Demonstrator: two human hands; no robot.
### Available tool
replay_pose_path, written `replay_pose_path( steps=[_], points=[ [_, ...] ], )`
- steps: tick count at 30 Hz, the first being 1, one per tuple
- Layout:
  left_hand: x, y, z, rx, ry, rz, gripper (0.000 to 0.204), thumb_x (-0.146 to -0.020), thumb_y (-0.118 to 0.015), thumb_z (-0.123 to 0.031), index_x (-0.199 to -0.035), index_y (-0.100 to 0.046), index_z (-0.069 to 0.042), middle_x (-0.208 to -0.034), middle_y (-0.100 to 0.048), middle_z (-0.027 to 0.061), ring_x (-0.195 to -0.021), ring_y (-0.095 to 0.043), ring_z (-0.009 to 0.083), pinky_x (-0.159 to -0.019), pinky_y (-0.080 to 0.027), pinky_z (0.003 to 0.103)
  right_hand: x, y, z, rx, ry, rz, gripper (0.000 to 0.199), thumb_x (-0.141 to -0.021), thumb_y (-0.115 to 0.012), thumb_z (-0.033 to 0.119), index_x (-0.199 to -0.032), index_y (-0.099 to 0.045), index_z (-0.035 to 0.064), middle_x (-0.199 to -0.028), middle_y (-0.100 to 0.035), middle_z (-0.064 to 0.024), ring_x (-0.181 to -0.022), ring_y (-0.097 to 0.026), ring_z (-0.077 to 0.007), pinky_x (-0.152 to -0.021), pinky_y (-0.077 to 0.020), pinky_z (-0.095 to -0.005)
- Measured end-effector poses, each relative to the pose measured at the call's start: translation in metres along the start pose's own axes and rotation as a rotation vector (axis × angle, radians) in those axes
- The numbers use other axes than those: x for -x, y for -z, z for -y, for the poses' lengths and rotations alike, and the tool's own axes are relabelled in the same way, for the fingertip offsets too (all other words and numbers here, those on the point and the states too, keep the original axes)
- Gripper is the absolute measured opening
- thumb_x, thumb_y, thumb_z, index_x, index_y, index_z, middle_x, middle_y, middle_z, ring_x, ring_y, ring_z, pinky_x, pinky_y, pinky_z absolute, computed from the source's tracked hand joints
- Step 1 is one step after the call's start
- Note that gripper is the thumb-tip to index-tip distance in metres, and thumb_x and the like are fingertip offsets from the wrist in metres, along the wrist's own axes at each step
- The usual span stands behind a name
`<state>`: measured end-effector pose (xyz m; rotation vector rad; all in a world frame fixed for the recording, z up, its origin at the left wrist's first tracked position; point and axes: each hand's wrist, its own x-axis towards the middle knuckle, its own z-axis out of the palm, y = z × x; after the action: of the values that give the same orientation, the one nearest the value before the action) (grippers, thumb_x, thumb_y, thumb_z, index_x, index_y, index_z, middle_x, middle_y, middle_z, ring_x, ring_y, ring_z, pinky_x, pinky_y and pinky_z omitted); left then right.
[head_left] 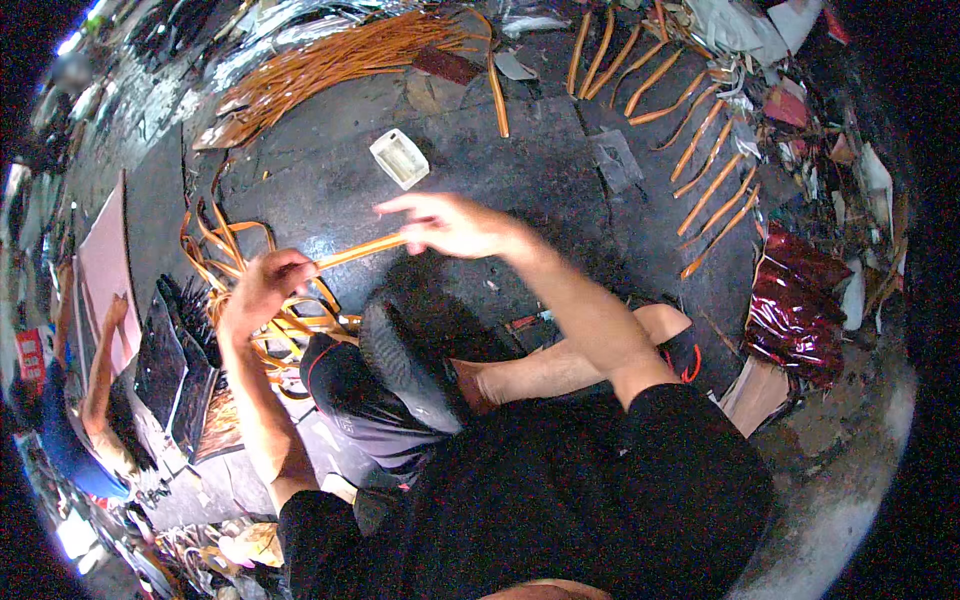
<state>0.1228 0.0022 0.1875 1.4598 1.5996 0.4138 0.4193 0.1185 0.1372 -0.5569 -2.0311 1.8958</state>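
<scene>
Left hand and right hand: we log both pinched on 1 orange strip, held over the dark floor above loose orange strips. Risk: it slips into that tangle.
</scene>
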Motion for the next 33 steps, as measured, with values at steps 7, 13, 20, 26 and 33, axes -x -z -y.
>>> replay_pose_path(
  steps=[7,13,20,26,33],
  points=[
    [-0.135,-0.088,0.052,0.409,-0.048,0.195,0.016,-0.086,-0.067,-0.017,-0.095,-0.068,-0.003,-0.084,-0.067,0.0014,-0.071,-0.057,0.0085,-0.057,-0.046,0.026,0.079,0.125,-0.049,0.396,-0.345,-0.388,0.043,-0.087,-0.062,0.013,-0.128,-0.052,0.005,-0.087,-0.07,-0.0088,-0.085,-0.065,-0.0153,-0.077,-0.0491,-0.0307],
    [-0.181,-0.135,0.034,0.094,-0.016,-0.01,0.024,-0.087,-0.065,-0.027,-0.095,-0.069,-0.005,-0.07,-0.067,0.0056,-0.064,-0.062,0.0148,-0.064,-0.049,0.03,0.053,0.125,-0.08,1.193,-0.365,-0.703,0.05,-0.08,-0.071,0.034,-0.123,-0.058,0.0117,-0.108,-0.063,-0.0107,-0.109,-0.054,-0.029,-0.096,-0.0393,-0.0439],
    [-0.171,-0.137,0.038,0.088,-0.045,-0.093,0.021,-0.086,-0.065,-0.025,-0.091,-0.069,-0.005,-0.073,-0.069,0.0072,-0.071,-0.065,0.0167,-0.069,-0.05,0.034,-0.047,0.048,-0.071,1.122,-0.026,-0.49,0.066,-0.08,-0.056,0.066,-0.129,-0.059,0.022,-0.149,-0.029,-0.0205,-0.14,-0.016,-0.0408,-0.112,-0.0092,-0.0569],
    [-0.168,-0.143,0.035,0.027,-0.147,-0.193,0.019,-0.086,-0.065,-0.021,-0.096,-0.068,-0.005,-0.079,-0.07,0.0089,-0.075,-0.066,0.0193,-0.071,-0.05,0.033,-0.06,0.053,-0.064,1.176,-0.051,-0.396,0.061,-0.081,-0.055,0.064,-0.111,-0.07,0.0136,-0.149,-0.031,-0.0195,-0.141,-0.016,-0.039,-0.113,-0.0059,-0.058],
    [-0.174,-0.144,0.045,0.114,-0.169,-0.127,0.019,-0.087,-0.065,-0.022,-0.097,-0.068,-0.006,-0.079,-0.069,0.0057,-0.071,-0.062,0.0144,-0.067,-0.049,0.031,-0.015,0.061,-0.068,0.872,0.047,-0.702,0.026,-0.088,-0.063,0.03,-0.099,-0.065,0.007,-0.126,-0.053,-0.0181,-0.124,-0.043,-0.0343,-0.104,-0.0331,-0.0445]
  ],
)
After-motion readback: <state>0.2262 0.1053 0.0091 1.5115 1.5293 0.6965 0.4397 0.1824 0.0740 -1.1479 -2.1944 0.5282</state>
